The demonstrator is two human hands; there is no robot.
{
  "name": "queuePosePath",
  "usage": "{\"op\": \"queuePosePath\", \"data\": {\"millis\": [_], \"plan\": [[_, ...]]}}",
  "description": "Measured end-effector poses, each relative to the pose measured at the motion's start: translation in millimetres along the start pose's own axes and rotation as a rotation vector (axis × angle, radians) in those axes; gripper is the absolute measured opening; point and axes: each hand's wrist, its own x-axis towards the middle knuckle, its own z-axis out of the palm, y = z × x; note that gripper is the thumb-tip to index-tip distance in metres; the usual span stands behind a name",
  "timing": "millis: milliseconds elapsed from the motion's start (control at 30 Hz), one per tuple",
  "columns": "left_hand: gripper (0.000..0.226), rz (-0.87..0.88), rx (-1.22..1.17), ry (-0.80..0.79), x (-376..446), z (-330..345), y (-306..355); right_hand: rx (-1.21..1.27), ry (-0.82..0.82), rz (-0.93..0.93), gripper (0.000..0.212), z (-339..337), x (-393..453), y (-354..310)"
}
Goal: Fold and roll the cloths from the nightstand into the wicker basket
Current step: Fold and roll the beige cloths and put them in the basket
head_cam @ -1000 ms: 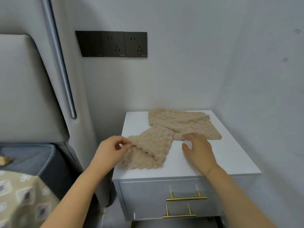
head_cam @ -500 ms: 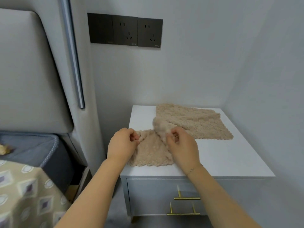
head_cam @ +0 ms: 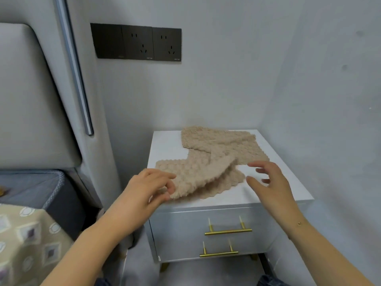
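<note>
Cloths lie on the white nightstand: in the head view a beige near cloth sits toward the front left, its top layer lifted and folded over, and a far cloth lies flat toward the back right, the two overlapping so their shared edge is hard to trace. No wicker basket shows in this view. The left hand pinches the near cloth's front left corner, its fingertips partly buried in the pile, so the exact grip is unclear. The right hand hovers just beside the cloth's right edge, fingers spread and blurred, holding nothing. Below, two brass drawer handles show; the nightstand's lower right is cut off by the right forearm. A padded headboard and patterned bedding fill the left.
</note>
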Motion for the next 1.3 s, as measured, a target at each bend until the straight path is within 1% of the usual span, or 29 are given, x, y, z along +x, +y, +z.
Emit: {"op": "queuePosePath", "data": {"millis": [33,100,167,200,233,300,367,400,467,533,600,633,700,733,767,833,867,900,933,967,1000,1100,1167,1233,1300], "plan": [[0.011,-0.014,-0.039,-0.064,-5,-1,4,-0.080,-0.076,-0.095,0.037,0,0,2],[0.018,-0.052,-0.057,-0.167,-11,-2,9,-0.282,-0.226,-0.271,0.054,6,4,6],[0.020,-0.087,-0.057,-0.208,-13,-5,11,-0.493,-0.325,-0.386,0.073,10,12,6],[0.020,-0.103,-0.075,-0.209,-13,-6,11,-0.574,-0.365,-0.413,0.077,11,17,7],[0.020,-0.121,-0.101,-0.206,-13,-7,10,-0.627,-0.416,-0.415,0.076,12,19,8],[0.016,-0.160,-0.153,-0.186,-14,-11,7,-0.694,-0.587,-0.334,0.074,13,17,13],[0.017,-0.180,-0.185,-0.164,-15,-15,4,-0.762,-0.754,-0.252,0.091,14,7,24],[0.023,-0.189,-0.195,-0.164,-15,-16,2,-0.775,-0.806,-0.226,0.101,14,1,29],[0.035,-0.203,-0.176,-0.183,-15,-17,-4,-0.750,-0.840,-0.220,0.112,12,-9,36],[0.027,-0.204,-0.100,-0.190,-14,-16,-9,-0.738,-0.821,-0.236,0.112,8,-14,41],[0.015,-0.218,-0.006,-0.163,-12,-16,-12,-0.694,-0.739,-0.287,0.100,5,-17,47],[0.013,-0.241,0.020,-0.139,-12,-17,-11,-0.641,-0.660,-0.330,0.088,5,-17,50],[0.012,-0.307,0.011,-0.060,-12,-20,-8,-0.519,-0.481,-0.408,0.053,3,-16,54],[0.013,-0.339,-0.008,-0.006,-11,-23,-5,-0.469,-0.415,-0.417,0.037,2,-15,53],[0.014,-0.362,-0.016,0.064,-9,-25,-3,-0.425,-0.372,-0.394,0.029,0,-14,51],[0.016,-0.412,-0.066,0.206,3,-26,0,-0.307,-0.331,-0.279,0.032,-3,-8,41],[0.018,-0.454,-0.190,0.264,15,-25,1,-0.219,-0.308,-0.214,0.034,-5,-3,35],[0.019,-0.488,-0.370,0.300,28,-23,3,-0.132,-0.267,-0.172,0.032,-7,4,28],[0.019,-0.513,-0.544,0.319,40,-22,5,-0.066,-0.220,-0.153,0.029,-9,11,23],[0.019,-0.509,-0.656,0.343,55,-22,6,-0.026,-0.173,-0.146,0.027,-12,21,15],[0.019,-0.484,-0.685,0.361,69,-23,7,0.002,-0.142,-0.147,0.025,-15,31,8],[0.016,-0.383,-0.672,0.390,104,-33,9,0.077,-0.070,-0.171,0.025,-30,60,-15],[0.015,-0.311,-0.704,0.408,122,-41,12,0.082,-0.021,-0.189,0.020,-40,77,-28],[0.014,-0.252,-0.734,0.422,131,-47,16,0.069,0.023,-0.214,0.016,-47,87,-36],[0.015,-0.220,-0.773,0.432,126,-48,15,0.097,0.030,-0.234,0.015,-49,86,-39]]}}
